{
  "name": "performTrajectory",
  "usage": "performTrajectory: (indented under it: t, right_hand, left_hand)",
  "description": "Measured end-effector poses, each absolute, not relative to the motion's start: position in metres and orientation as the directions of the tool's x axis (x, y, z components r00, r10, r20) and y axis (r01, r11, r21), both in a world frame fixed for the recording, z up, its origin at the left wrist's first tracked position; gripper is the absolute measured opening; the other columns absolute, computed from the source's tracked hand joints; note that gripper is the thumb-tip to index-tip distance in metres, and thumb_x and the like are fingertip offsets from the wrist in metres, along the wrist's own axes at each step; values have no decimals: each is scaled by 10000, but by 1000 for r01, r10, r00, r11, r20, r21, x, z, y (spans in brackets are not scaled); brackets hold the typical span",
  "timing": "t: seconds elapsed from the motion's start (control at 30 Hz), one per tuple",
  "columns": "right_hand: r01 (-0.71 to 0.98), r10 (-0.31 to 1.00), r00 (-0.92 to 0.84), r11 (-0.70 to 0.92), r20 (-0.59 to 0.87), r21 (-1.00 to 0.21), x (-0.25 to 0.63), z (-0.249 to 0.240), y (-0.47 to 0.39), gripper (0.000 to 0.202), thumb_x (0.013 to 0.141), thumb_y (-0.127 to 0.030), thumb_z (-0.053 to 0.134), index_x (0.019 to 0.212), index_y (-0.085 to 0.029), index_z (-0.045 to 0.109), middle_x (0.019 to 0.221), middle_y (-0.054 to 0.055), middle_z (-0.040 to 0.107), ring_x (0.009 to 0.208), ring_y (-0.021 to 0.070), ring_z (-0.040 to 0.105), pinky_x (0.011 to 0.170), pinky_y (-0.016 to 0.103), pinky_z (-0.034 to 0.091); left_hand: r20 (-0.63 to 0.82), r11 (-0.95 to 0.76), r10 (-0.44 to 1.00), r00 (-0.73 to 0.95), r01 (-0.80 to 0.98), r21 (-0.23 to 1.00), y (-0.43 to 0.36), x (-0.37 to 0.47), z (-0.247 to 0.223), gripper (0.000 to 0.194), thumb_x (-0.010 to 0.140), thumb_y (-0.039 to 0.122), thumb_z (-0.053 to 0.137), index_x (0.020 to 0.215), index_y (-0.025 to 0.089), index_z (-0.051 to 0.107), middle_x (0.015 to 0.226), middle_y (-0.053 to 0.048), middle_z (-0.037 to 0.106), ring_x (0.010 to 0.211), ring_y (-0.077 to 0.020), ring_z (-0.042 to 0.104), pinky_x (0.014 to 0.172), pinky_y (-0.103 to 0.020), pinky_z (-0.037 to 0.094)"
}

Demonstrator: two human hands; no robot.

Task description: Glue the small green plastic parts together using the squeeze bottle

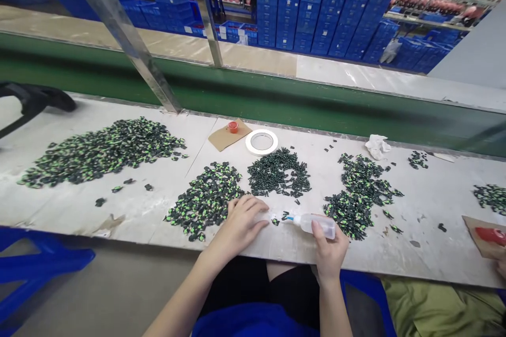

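Right hand (331, 253) grasps the bottle (322, 226), tip (290, 218) right by a part (284, 215), and whether the left hand (243, 221) grips anything, I can't tell!

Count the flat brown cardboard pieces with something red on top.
2: one cardboard piece lies left of the white ring-shaped roll; the second cardboard piece at the right edge, partly cut off. Others may be hidden.

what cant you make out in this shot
All in the head view:
- Left hand: its own back hides whether anything is under the palm.
- Bottle: partly covered by the right hand.
- Black curved object: cut off by the left edge.
- Red object: cut off by the right edge.
- Blue bins: any writing is too small.
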State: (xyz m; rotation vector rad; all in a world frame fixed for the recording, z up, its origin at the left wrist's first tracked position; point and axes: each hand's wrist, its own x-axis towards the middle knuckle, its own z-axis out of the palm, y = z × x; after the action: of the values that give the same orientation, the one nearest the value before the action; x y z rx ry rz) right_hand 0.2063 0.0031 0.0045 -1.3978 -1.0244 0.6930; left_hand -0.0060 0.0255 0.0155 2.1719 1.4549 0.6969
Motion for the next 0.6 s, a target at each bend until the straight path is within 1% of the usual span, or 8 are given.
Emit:
performTrajectory:
  t: [0.07,0.1,0.17,0.27,0.43,0.53,0.6]
  right_hand:
    - [240,875,436,114,212,-964,204,4,2,300,715,-439,704,664,-145,687,560,26,652,497,164,579,479,255,457]
    - [266,864,444,125,236,-956,203,4,2,304,727,-438,695,643,-147,673,533,15,631,473,154,560,463,247,445]
    - [316,851,441,149,284,-937,200,3,0,302,745,-423,685,618,-152,651,504,0,603,445,140,535,443,235,423]
    - [373,854,414,157,316,-914,194,5,-4,280,769,-401,674,638,-154,652,526,0,610,463,138,540,465,236,422]
    - [423,870,385,129,307,-897,188,13,-5,289,795,-409,660,652,-158,648,550,-5,599,489,127,523,509,240,417]
    - [446,879,363,126,308,-886,188,14,-3,304,801,-424,652,649,-161,644,551,-3,595,489,126,516,509,244,411]
    - [457,884,353,124,307,-881,188,14,-2,314,803,-430,649,639,-162,642,540,-5,586,481,125,508,501,243,406]
  left_hand:
    - [190,-426,897,400,662,616,24,-5,11,201,872,200,580,1063,251,616,1098,-44,704,1087,-230,571,924,-400,337]
    - [201,-441,888,413,647,622,24,-3,9,226,876,184,572,1086,256,613,1097,-41,713,1084,-225,584,938,-404,326]
    - [211,-429,896,391,638,640,24,1,4,265,883,169,563,1127,265,602,1049,-32,739,1047,-215,619,970,-422,293]
    - [197,-373,923,331,635,677,25,6,-2,277,883,186,583,1146,272,586,939,-7,769,970,-202,664,1000,-447,249]
    - [225,-353,934,276,629,693,23,8,-7,177,869,224,620,1042,263,624,855,4,779,906,-198,696,998,-447,244]
    - [252,-357,934,253,641,679,23,8,-7,90,869,219,616,934,266,658,893,7,777,867,-189,705,1000,-440,247]
    - [266,-360,933,244,651,668,22,8,-6,76,868,215,614,868,266,670,916,10,775,851,-185,708,1000,-438,250]
